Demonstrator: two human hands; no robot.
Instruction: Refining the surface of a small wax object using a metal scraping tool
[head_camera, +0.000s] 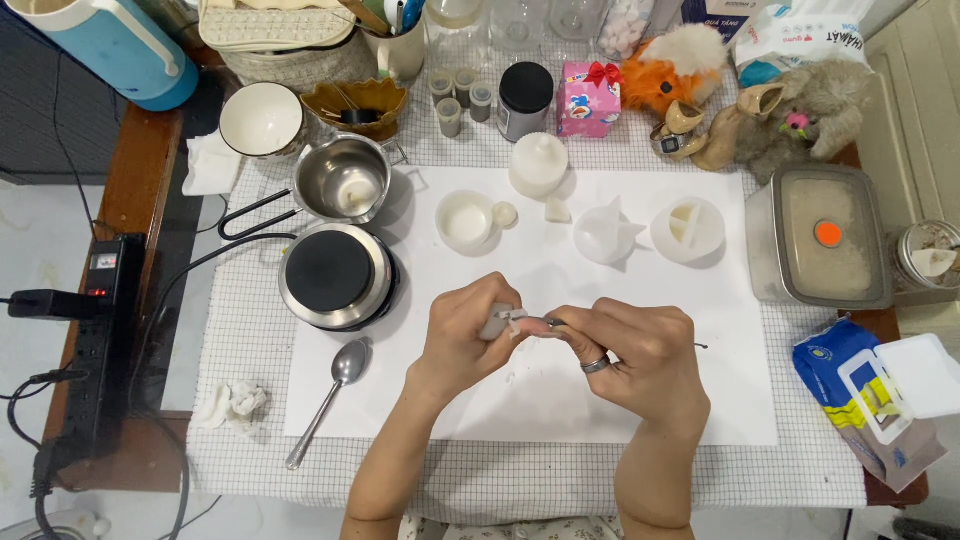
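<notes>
Plainly both hands, left hand (462, 335) and right hand (635, 350), pinch a small white mould piece (497, 322) that looks light, stiff and slippery, best gripped by its edges above the worktop (620, 470).

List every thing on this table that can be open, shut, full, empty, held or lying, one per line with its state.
Left hand: pinching a small white piece.
Right hand: closed on a thin metal tool that touches the piece.
Steel pot: lidless, a little white stuff inside.
Hot plate: bare on top.
Spoon: lying flat, bowl up.
Clear box: lid on.
Black-capped jar: capped.
White bowl: upright, empty.
</notes>
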